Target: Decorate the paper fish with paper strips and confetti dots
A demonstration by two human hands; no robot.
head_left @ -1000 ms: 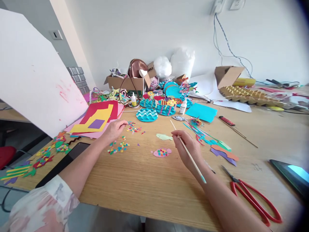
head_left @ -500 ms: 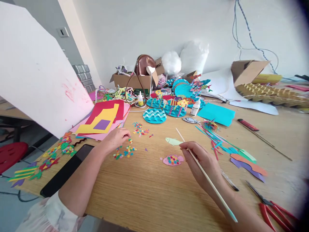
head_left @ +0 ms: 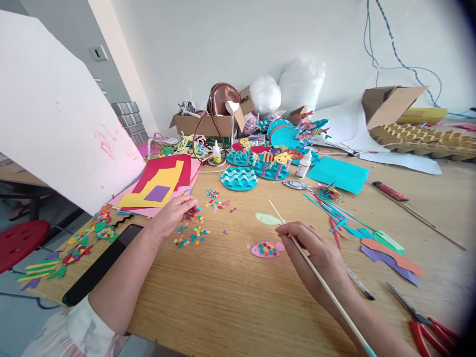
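Observation:
My right hand [head_left: 310, 250] grips a long, thin pale stick [head_left: 316, 270] with a turquoise lower end. Its upper tip rises over the tail of a light green paper fish [head_left: 266, 218]. Just below lies a pink paper fish [head_left: 267, 249] covered with coloured dots. On the left, my left hand [head_left: 178, 213] has its fingers pressed together beside small round paper dots [head_left: 192, 235]. A blue dot shows by its fingertips, but I cannot make out whether it is held. Small triangular paper bits [head_left: 219, 204] are scattered further back.
Red-handled scissors [head_left: 427, 322] and a pen [head_left: 360, 282] lie at right, near paper strips [head_left: 327, 210]. Coloured sheets [head_left: 156, 183] and a black phone-like slab [head_left: 102, 263] are at left. Behind stand glue bottles [head_left: 304, 164], a blue wavy disc [head_left: 238, 178] and a cardboard box [head_left: 204, 124].
The view has shifted slightly. My left hand has turned a little, and a blue dot now shows at its fingertips. My right hand keeps the stick over the green fish's tail.

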